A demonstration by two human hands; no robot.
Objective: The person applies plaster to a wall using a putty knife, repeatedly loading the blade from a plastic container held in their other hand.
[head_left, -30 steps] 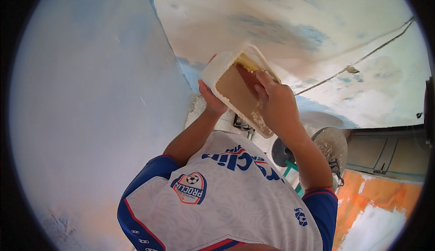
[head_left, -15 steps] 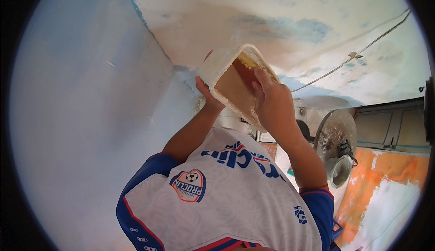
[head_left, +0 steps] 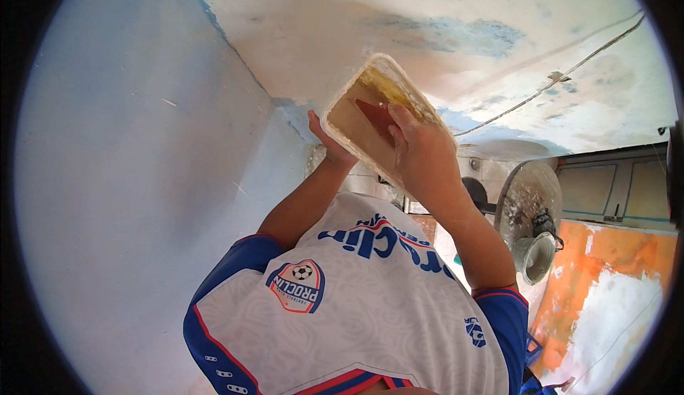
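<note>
A whitish rectangular tub point(head_left: 342, 154) with a crusted rim is tilted so that its inside faces me. Smooth beige paste point(head_left: 365, 135) covers much of the inside, and yellowish residue lines one wall. My left hand point(head_left: 330, 140) supports the tub from its left side, thumb up along the outside and the other fingers mostly hidden behind. In my right hand point(head_left: 425, 145) is a flat red scraper point(head_left: 373, 119), pinched between thumb and fingers. The scraper is inside the tub against the paste, and my fingers cover its near end.
A bluish wall point(head_left: 128, 181) rises on the left. Ahead is a patchy wall surface point(head_left: 306, 45) crossed by a cable point(head_left: 548, 92). To the right are a round stained board point(head_left: 529, 199), a grey bucket point(head_left: 536, 258) and an orange-and-white panel point(head_left: 605, 288). Another person's hand point(head_left: 567, 383) shows at lower right.
The tub has turned, so more of its inside and yellow residue shows. The red scraper has shifted left within it, with more of its blade visible. Another person's hand has come into view.
</note>
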